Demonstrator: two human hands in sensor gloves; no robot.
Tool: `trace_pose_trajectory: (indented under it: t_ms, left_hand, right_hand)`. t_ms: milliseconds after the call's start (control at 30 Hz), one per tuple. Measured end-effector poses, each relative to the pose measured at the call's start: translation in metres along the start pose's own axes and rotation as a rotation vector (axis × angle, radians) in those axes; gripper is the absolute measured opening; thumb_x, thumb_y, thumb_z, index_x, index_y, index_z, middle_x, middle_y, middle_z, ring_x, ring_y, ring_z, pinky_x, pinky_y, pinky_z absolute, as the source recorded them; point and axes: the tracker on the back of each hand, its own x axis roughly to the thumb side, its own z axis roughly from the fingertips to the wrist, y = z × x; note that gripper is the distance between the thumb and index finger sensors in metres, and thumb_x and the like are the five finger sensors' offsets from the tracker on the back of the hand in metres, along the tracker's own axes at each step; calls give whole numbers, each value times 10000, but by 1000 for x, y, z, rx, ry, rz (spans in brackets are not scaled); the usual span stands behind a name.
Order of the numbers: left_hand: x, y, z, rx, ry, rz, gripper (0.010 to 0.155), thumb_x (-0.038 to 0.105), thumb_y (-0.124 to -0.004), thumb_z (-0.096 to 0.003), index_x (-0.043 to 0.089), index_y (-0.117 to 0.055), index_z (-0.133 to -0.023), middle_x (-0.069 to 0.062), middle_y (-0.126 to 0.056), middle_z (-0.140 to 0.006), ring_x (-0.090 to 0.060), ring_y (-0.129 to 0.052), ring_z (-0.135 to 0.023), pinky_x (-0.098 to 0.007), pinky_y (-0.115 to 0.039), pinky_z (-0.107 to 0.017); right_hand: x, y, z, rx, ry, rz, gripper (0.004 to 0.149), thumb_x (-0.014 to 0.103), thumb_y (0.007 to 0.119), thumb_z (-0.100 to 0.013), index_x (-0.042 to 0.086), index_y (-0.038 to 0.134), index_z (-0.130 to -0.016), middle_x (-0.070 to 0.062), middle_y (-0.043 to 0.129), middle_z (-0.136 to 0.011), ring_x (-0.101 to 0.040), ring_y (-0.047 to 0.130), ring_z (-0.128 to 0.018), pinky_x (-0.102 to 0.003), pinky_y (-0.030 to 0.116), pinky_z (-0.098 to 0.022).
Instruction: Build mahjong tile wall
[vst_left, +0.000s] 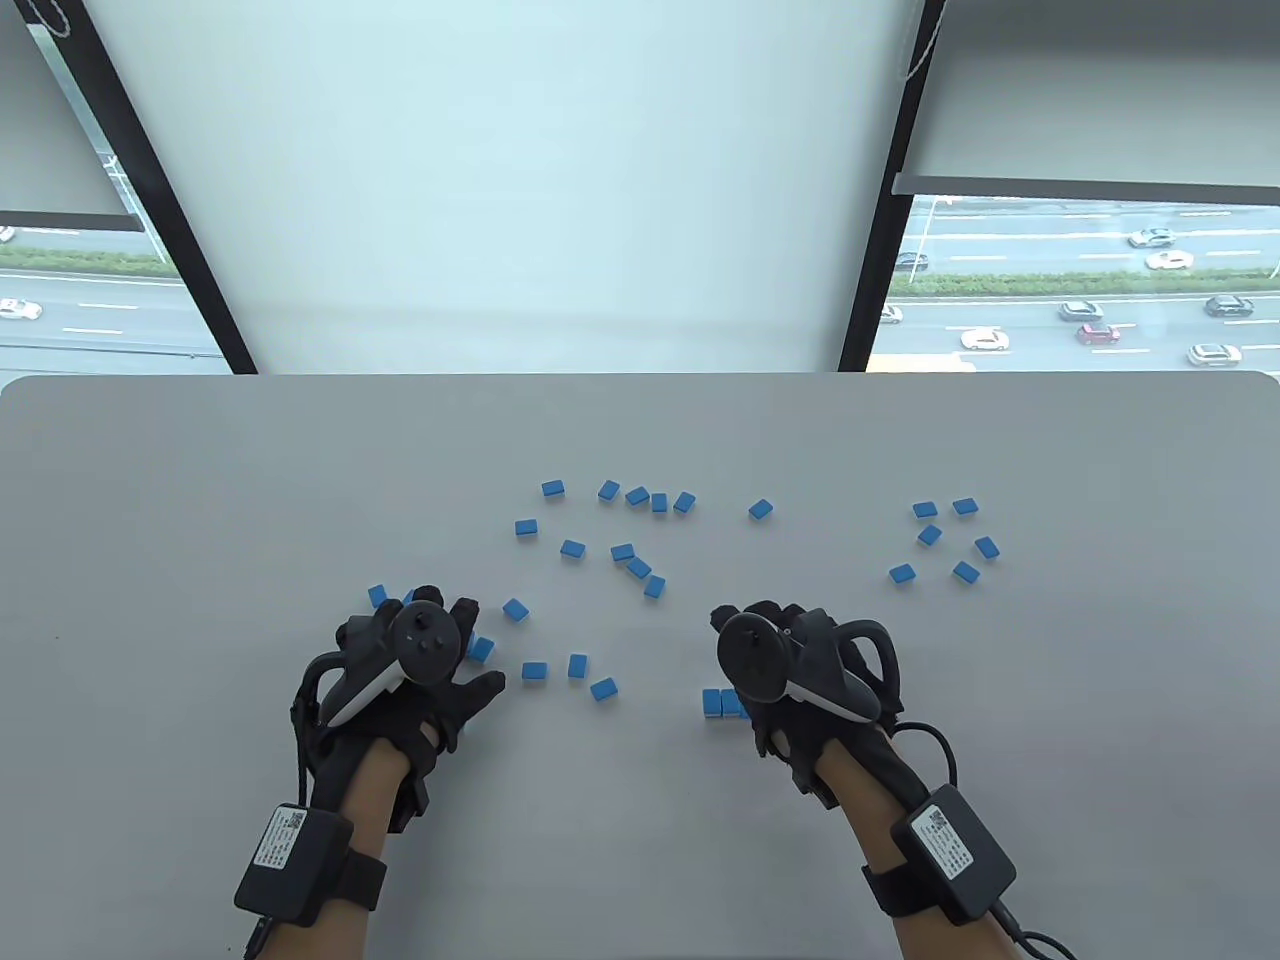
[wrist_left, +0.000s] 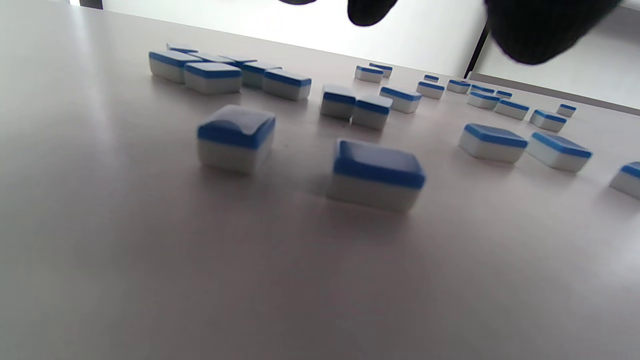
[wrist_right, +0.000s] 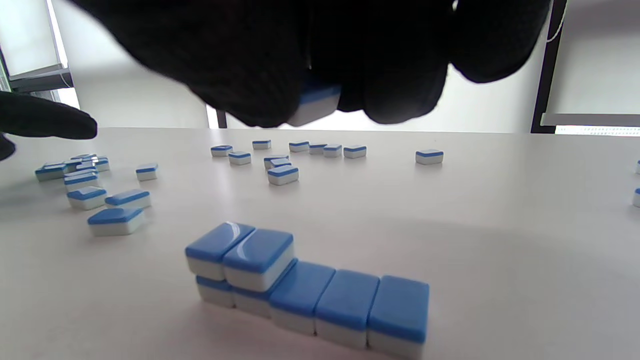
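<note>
I see the grey bench (vst_left: 200, 560) strewn with loose blue-backed white mahjong tiles (vst_left: 572, 548). My right hand (vst_left: 790, 670) pinches one blue-and-white tile (wrist_right: 315, 102) above the partial two-layer tile wall (wrist_right: 310, 290). My left hand (vst_left: 410, 670) hovers, fingers spread, over scattered tiles.

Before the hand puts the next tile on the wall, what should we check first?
1. Right hand holds a tile in its fingers: ok.
2. Wall has a bottom row of five: ok.
3. Two stacked tiles sit at its left end; third spot bare: ok.
4. Stacked tiles sit square on the row: not ok, slightly skewed.
5. Left hand away from the wall: ok.
6. Held tile blue side up: cannot tell.
</note>
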Motion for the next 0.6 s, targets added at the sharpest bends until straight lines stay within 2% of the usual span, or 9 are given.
trace_pose_trajectory:
  t_ms: [300,600]
  left_hand:
    - [0,-2,0,-19,4,6,858,719,-649,-401,361,-353,-1122,-28,-249,-1206,-455,-246,-1085,-748,-221,-683]
    - [0,-2,0,-18,4,8,856,718,-650,-401,361,-355,-1121,-28,-250,-1206,-455,-247,-1085,-749,-221,-682]
  right_hand:
    - [0,34,-3,159,-24,73,689,274,910,-374,225,576,-974,-36,735,-903,-301,868,-668,-521,718,-577]
    - [11,43,-5,188,-43,141,707,264,908,-378,236,551,-989,-25,724,-916,-302,856,-692,-521,710,-587]
